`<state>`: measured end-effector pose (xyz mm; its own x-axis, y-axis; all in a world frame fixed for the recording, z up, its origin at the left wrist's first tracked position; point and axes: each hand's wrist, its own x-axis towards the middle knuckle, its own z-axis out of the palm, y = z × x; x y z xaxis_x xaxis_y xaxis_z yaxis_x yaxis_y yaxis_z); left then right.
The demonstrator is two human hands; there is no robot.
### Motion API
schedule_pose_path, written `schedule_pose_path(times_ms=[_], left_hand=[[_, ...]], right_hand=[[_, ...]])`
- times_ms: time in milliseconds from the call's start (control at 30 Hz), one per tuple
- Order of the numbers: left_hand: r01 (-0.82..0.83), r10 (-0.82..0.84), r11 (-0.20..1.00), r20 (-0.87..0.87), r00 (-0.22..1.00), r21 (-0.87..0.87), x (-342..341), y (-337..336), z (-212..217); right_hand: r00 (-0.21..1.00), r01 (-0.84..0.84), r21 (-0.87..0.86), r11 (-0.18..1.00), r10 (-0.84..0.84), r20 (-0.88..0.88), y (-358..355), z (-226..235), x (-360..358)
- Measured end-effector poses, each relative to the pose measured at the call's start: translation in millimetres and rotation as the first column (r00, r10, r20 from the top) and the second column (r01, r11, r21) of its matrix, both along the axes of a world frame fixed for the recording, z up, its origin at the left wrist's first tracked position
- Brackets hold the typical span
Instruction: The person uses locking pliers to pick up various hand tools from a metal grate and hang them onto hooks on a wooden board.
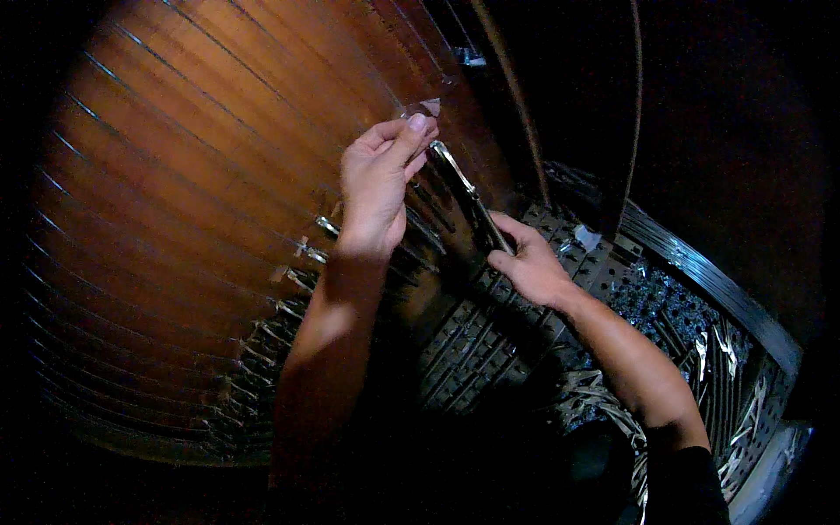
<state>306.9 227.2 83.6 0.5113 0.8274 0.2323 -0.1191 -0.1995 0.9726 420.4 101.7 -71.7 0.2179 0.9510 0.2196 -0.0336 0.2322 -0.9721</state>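
My left hand [382, 175] is raised in front of a brown ribbed surface, its thumb and fingers pinched on a small pale, see-through piece [426, 108] that looks like film or tape. Lower and to the right, my right hand [531, 264] grips the lower end of a long dark bar [479, 213]. The bar slants up and left, and its shiny silvery upper end [450, 163] comes close beneath my left fingertips. Whether the left fingers touch that end cannot be made out.
The curved brown wall [210, 201] with dark lines fills the left. Short silvery-tipped bars [325, 225] stick out along its lower edge. At right, a dark perforated platform [477, 341] carries small scraps [665, 302] and loose silvery-ended strips [604, 407]. A cable [636, 114] hangs at upper right.
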Motion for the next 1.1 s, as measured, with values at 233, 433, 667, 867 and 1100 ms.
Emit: schedule_pose_path(times_ms=[233, 433, 667, 867, 1100], left_hand=[[0.049, -0.049, 0.998, 0.000, 0.999, -0.024, -3.1, 6.6, -3.3], [0.069, -0.069, 0.997, 0.019, 0.997, 0.022, -4.3, -0.7, 1.5], [0.054, -0.054, 0.998, 0.017, 0.998, 0.013, -7.1, 0.6, -0.1], [0.065, -0.065, 0.998, 0.031, 0.997, 0.002, -11.3, 1.2, 3.5], [0.055, -0.055, 0.999, 0.030, 0.998, 0.003, -8.6, -0.3, 3.1]], right_hand=[[0.998, 0.012, 0.084, 0.996, -0.017, 0.058, -0.7, 2.6, -0.4], [0.999, 0.016, 0.079, 0.997, -0.020, 0.050, 1.0, -0.4, -0.9], [0.998, 0.024, 0.055, 0.998, -0.028, 0.056, -3.3, 9.3, -5.5], [0.989, 0.050, 0.105, 0.993, -0.063, 0.130, 3.1, 2.7, -9.2], [0.993, 0.012, 0.095, 0.995, -0.023, 0.113, 0.0, 5.2, -6.3]])
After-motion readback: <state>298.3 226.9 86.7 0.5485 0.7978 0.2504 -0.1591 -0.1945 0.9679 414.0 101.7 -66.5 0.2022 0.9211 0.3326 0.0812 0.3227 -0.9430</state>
